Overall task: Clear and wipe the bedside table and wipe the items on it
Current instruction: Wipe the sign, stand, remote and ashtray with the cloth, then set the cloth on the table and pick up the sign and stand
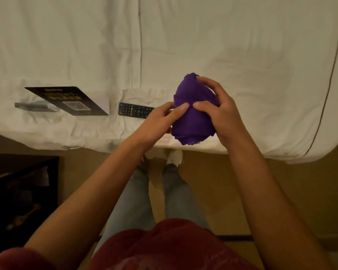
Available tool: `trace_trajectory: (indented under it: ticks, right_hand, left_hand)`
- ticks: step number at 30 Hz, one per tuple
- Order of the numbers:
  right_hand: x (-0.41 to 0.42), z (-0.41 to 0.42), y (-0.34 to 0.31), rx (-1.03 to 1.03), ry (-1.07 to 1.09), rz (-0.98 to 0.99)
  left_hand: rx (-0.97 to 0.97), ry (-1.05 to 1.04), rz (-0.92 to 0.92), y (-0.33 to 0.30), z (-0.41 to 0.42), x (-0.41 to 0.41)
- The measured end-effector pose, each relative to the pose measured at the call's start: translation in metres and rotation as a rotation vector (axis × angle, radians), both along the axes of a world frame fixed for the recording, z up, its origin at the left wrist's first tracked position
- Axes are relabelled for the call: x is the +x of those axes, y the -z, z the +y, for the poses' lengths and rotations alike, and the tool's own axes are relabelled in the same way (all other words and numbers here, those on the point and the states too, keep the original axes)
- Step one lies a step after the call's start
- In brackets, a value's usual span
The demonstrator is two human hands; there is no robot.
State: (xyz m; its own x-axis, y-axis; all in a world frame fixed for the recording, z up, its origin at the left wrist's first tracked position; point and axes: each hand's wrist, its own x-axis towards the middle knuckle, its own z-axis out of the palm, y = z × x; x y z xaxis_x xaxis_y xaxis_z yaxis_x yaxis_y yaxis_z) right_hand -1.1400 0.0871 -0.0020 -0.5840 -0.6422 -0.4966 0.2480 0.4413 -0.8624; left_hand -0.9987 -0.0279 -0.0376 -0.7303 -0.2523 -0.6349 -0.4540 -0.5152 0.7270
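A bunched purple cloth [191, 106] is held above the bed's near edge. My right hand [220, 110] grips it from the right, fingers curled over its top and thumb on its front. My left hand [162, 119] pinches its left side; whatever may be wrapped inside the cloth is hidden. On the white sheet lies a black remote control [134, 110], its right end covered by my left hand. Left of it lie a black card with a white flap [72, 101] and a flat grey-blue object [33, 107].
The white bed [222, 45] fills the upper view, its rounded corner at the right. A dark bedside table [21, 182] stands at the lower left, beside the bed. My legs and white shoes are on the tan floor [281, 191] between them.
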Motion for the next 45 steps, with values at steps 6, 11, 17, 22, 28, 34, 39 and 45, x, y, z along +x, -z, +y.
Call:
trace_trajectory:
  ticks: [6,11,17,22,28,34,39,45]
  right_hand:
    - [0.029,-0.028,-0.017,-0.066,0.082,-0.072]
    - [0.057,-0.058,-0.028,-0.004,0.066,-0.161]
    - [0.096,-0.091,-0.048,0.006,-0.216,-0.186]
    - [0.126,-0.125,-0.063,-0.051,-0.393,-0.156]
    - [0.16,-0.15,-0.08,-0.101,-0.544,-0.13]
    - [0.198,-0.171,-0.086,-0.105,-0.638,-0.162]
    - [0.252,-0.195,-0.087,-0.097,-0.727,-0.189]
    - [0.354,-0.231,-0.077,-0.058,-0.815,-0.226]
  left_hand:
    - [-0.122,-0.074,0.083,-0.03,-0.033,0.027]
    - [-0.206,-0.183,0.131,-0.054,-0.062,0.054]
    - [-0.3,-0.332,0.105,-0.079,-0.086,0.103]
    - [-0.396,-0.563,0.051,-0.098,-0.089,0.146]
    - [-0.419,-0.811,0.049,-0.116,-0.08,0.181]
    - [-0.424,-0.956,-0.053,-0.125,-0.076,0.219]
    - [-0.403,-1.091,-0.212,-0.124,-0.074,0.274]
    - [-0.254,-1.217,-0.23,-0.114,-0.078,0.372]
